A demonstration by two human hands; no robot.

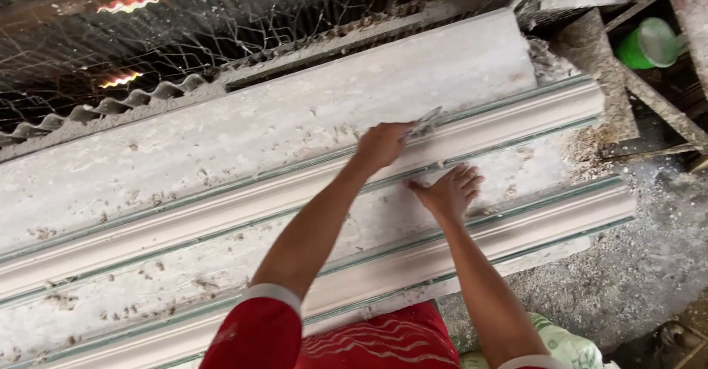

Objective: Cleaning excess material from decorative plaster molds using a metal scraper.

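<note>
Nearest the camera, red sleeves with white cuffs [269, 295] and a red cloth [383, 339] at the bottom edge, a pale green bag [568, 347] beside the right forearm. Two long white plaster mouldings run diagonally across the surface [184, 155], lower left to upper right, each sitting in a green-edged mould. Near moulding [546, 218] is smooth, stepped in profile, with crumbs of dried plaster scattered along the flat strip beside it. Right hand [450, 190] lies flat on that flat strip between the two mouldings, fingers spread, palm down, holding nothing. Left hand [383, 144] is closed around a small scraper [424, 123], blade end poking out toward upper right and touching the top edge of the far moulding [516, 118]. Far moulding looks the same: white, ridged, dusty, flecked with brown bits. Behind it a broad white slab [295, 111], rough and spotted, rounded at the right end. Right of the slab, grey debris and plaster dust on the floor [649, 258]. Further back, wire mesh [221, 22] over a dark space, corrugated sheet edge [110, 107] at left, and a green bucket [649, 44] among wooden slats at upper right.
</note>
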